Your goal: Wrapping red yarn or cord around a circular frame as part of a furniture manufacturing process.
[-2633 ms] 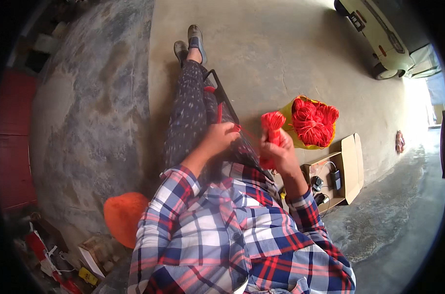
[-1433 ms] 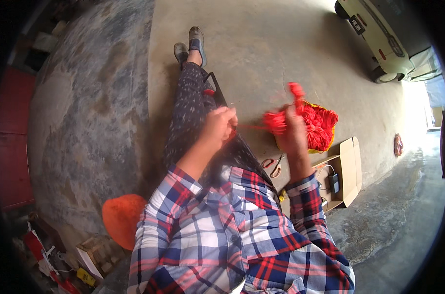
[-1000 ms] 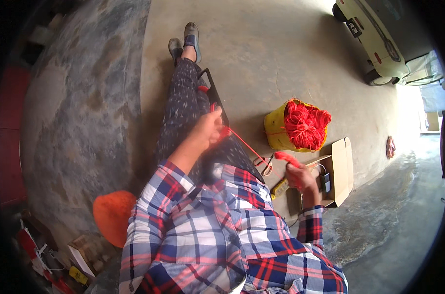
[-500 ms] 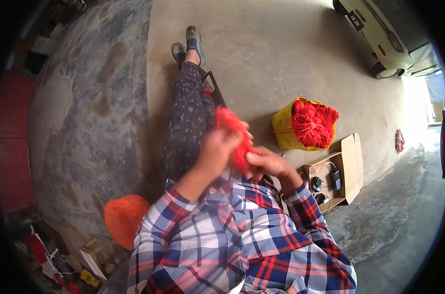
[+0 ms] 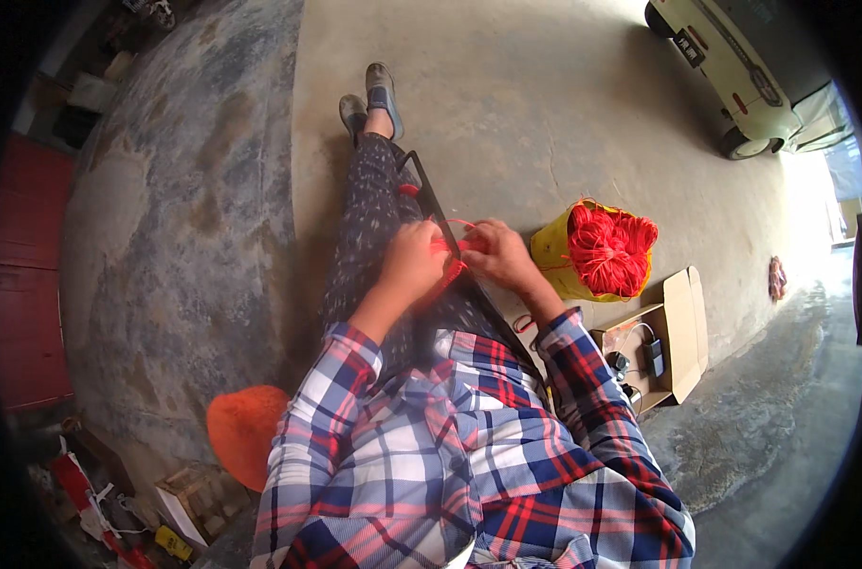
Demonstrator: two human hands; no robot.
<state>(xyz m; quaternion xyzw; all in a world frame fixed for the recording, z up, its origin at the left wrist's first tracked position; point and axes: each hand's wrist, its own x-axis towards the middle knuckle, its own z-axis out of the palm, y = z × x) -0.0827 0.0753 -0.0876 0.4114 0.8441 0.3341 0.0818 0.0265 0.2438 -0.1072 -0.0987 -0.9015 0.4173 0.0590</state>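
Over my lap, both hands work on a bundle of red cord point(image 5: 453, 271) at a narrow dark metal frame point(image 5: 432, 204) that lies along my legs. My left hand point(image 5: 414, 258) is closed on the cord at the frame's left side. On the right side, my right hand point(image 5: 499, 254) pinches cord strands between bent fingers. A thin red loop arches between the two hands. Part of the bundle is hidden behind my hands and the frame. Beside my right forearm there is a small red-edged loop-shaped thing point(image 5: 523, 324).
A yellow bucket-like container point(image 5: 551, 258) heaped with red cord skeins point(image 5: 609, 248) stands to my right. Nearer me is an open cardboard box point(image 5: 682, 332) with chargers and cables. An orange rounded thing point(image 5: 246, 436) is by my left elbow. A vehicle point(image 5: 734, 76) stands far right.
The red bundle has moved down against the dark frame. My right hand has moved forward and up, and my left hand slightly left. The small loop-shaped thing now shows beside my right forearm.
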